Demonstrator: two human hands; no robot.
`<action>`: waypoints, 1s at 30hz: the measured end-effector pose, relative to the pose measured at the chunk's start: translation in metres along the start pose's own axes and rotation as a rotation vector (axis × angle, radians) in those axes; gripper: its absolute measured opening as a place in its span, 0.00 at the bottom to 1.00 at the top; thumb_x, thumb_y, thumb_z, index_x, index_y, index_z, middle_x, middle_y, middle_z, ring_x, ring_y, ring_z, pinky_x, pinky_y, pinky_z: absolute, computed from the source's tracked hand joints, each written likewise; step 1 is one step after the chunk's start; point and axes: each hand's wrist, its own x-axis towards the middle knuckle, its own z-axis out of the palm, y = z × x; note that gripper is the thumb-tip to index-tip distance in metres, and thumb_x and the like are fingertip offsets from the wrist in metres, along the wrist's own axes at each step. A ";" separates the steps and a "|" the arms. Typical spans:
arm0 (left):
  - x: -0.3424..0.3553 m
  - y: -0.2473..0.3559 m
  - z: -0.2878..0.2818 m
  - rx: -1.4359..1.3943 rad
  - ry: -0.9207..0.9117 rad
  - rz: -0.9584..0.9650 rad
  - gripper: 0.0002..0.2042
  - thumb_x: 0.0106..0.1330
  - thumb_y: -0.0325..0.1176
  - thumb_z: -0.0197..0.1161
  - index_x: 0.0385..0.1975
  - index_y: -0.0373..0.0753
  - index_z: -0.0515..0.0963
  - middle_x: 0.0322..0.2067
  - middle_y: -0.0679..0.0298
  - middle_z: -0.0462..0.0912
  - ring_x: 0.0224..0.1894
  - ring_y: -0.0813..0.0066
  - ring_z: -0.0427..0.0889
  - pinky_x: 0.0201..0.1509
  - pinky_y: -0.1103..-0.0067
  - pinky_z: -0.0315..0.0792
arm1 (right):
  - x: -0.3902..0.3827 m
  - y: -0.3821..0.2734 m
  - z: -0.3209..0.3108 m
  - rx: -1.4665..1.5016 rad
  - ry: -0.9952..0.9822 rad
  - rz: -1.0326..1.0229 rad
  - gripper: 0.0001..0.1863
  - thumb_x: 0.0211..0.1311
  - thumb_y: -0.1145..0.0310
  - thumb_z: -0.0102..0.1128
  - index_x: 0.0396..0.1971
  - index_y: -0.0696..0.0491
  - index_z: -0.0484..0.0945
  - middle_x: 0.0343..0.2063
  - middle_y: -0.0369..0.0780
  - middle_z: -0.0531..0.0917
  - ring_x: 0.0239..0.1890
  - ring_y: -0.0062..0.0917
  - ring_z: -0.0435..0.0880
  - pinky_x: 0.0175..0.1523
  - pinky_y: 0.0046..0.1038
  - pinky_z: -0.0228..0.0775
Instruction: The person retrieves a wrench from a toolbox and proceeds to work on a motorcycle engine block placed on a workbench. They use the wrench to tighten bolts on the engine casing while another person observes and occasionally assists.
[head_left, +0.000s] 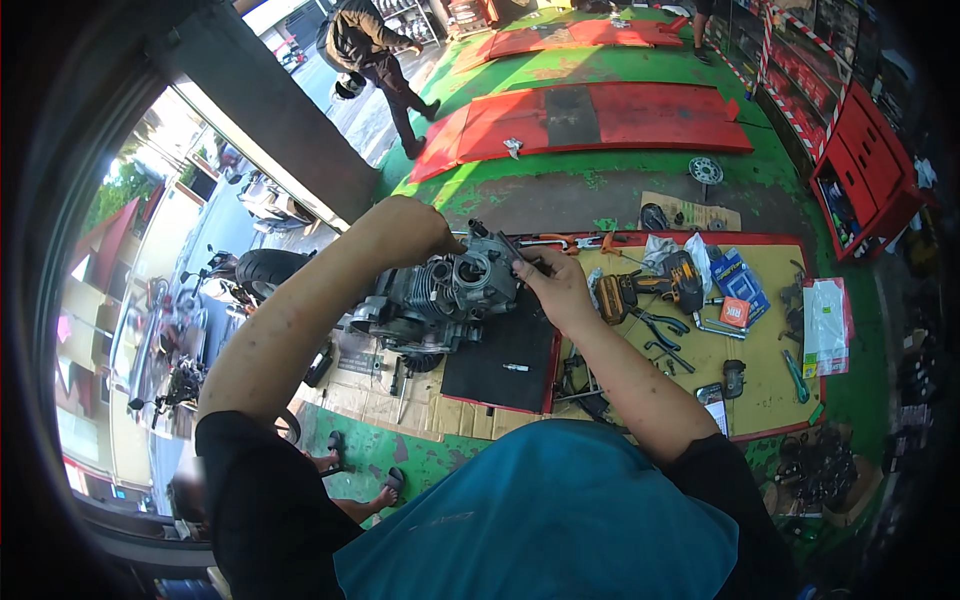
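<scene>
head view: left hand (412, 228) and right hand (556, 288) at engine (430, 295), cannot tell either grip; drill (684, 282), pliers (670, 324) lie rightward.

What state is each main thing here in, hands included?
Left hand: at the engine's far side, fingers mostly hidden.
Right hand: at the engine's right end, grip partly hidden.
Engine: out of any vehicle; completeness unclear.
Power drill: lying on its side.
Black mat: flat.
Red cabinet: standing, lower section open.
Near red platform: low on the floor.

the engine (432, 292) is grey, the floor (580, 68) green, the platforms (655, 115) red.
</scene>
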 end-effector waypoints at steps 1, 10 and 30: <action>0.004 -0.001 -0.002 -0.007 -0.019 0.001 0.18 0.68 0.35 0.62 0.54 0.66 0.86 0.33 0.61 0.87 0.36 0.59 0.88 0.38 0.64 0.80 | 0.000 -0.001 0.000 -0.013 -0.003 -0.022 0.17 0.70 0.65 0.69 0.51 0.61 0.84 0.34 0.35 0.86 0.37 0.17 0.82 0.45 0.23 0.74; 0.031 -0.005 -0.006 0.171 0.015 0.129 0.22 0.60 0.30 0.66 0.51 0.68 0.87 0.38 0.73 0.84 0.52 0.72 0.82 0.60 0.66 0.72 | 0.015 -0.001 0.003 -0.317 -0.072 -0.168 0.14 0.71 0.73 0.64 0.52 0.61 0.82 0.40 0.41 0.88 0.44 0.23 0.87 0.50 0.26 0.76; 0.017 -0.013 0.011 0.045 0.133 0.190 0.25 0.55 0.25 0.69 0.52 0.62 0.87 0.40 0.67 0.81 0.52 0.67 0.79 0.58 0.68 0.76 | 0.014 -0.008 -0.005 0.996 -0.571 0.276 0.16 0.80 0.64 0.53 0.56 0.58 0.78 0.34 0.34 0.81 0.37 0.21 0.80 0.48 0.33 0.76</action>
